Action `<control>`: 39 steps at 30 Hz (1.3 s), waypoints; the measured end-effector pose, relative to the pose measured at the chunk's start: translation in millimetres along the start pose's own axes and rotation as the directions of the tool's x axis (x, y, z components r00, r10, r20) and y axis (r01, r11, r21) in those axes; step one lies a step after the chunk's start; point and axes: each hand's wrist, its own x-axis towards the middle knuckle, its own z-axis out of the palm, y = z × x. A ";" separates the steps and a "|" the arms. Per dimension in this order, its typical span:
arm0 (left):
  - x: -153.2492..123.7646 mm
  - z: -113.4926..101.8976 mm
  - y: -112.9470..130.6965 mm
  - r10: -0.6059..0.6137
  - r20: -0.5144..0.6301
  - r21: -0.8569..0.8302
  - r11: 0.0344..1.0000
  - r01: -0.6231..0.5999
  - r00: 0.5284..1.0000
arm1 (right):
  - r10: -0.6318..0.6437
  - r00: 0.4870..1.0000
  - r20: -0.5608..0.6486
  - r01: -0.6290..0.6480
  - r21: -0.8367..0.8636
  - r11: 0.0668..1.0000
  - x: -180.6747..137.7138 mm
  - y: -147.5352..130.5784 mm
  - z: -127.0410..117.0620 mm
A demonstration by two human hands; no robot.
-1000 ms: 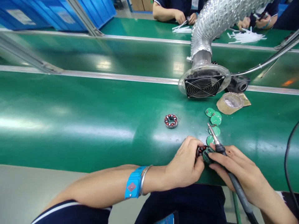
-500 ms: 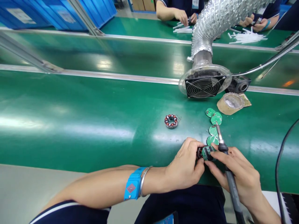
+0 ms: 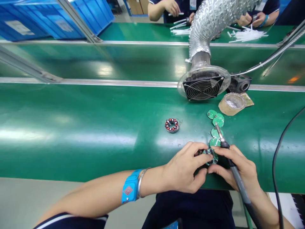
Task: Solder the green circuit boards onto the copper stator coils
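My left hand (image 3: 184,168) pinches a small wound stator with a round green circuit board (image 3: 209,156) on top, close to the near edge of the green belt (image 3: 95,127). My right hand (image 3: 234,168) touches the same part with its fingertips and grips a soldering iron (image 3: 227,160), whose tip points away over a row of loose green round boards (image 3: 216,127). A second wound stator (image 3: 172,125) lies alone on the belt beyond my left hand. A blue wrist strap (image 3: 130,190) and a metal bangle sit on my left wrist.
A fume fan (image 3: 203,84) on a silver flexible duct (image 3: 212,22) stands at the back right, with a tape roll (image 3: 231,103) holding solder scraps beside it. A black cable (image 3: 277,152) curves at right. Other people's hands (image 3: 170,6) handle white tubes (image 3: 247,35) across the far belt. Blue crates (image 3: 47,19) are top left.
My hands have turned the stator so the green board faces up and drawn it slightly nearer. The iron tip has swung left. The view has shifted a little.
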 end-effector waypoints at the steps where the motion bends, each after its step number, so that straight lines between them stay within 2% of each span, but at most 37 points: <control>1: 1.9 -2.8 0.6 0.025 0.012 0.023 0.999 -0.025 1.000 | 0.006 1.000 0.002 -0.006 0.024 1.000 -1.1 2.2 1.0; 9: 12.6 -11.2 -1.7 0.078 0.113 0.277 0.955 -0.107 0.991 | 0.127 0.990 -0.067 -0.119 0.102 0.988 -16.4 -1.7 2.3; 16: 24.1 -17.3 0.5 0.024 0.205 0.256 0.964 -0.077 0.978 | 0.077 0.967 -0.242 -0.094 -0.060 0.994 -18.9 -19.0 34.0; 27: 34.5 -28.1 7.8 -0.010 0.369 0.287 0.952 -0.104 0.929 | 0.123 0.961 -0.248 -0.140 -0.052 0.989 -20.3 -23.0 35.9; 29: 33.2 -27.4 8.9 -0.012 0.356 0.294 0.950 -0.099 0.935 | 0.128 0.961 -0.246 -0.142 -0.041 0.989 -22.1 -22.6 37.3; 33: 26.2 -20.7 3.7 0.006 0.240 0.317 0.945 -0.084 0.971 | 0.156 0.959 -0.237 -0.166 -0.024 0.986 -24.9 -21.7 38.8; 39: 20.4 -11.5 -10.2 0.193 0.137 0.252 0.942 -0.223 0.972 | 0.106 0.971 -0.214 -0.120 -0.052 0.991 -23.2 -26.5 36.5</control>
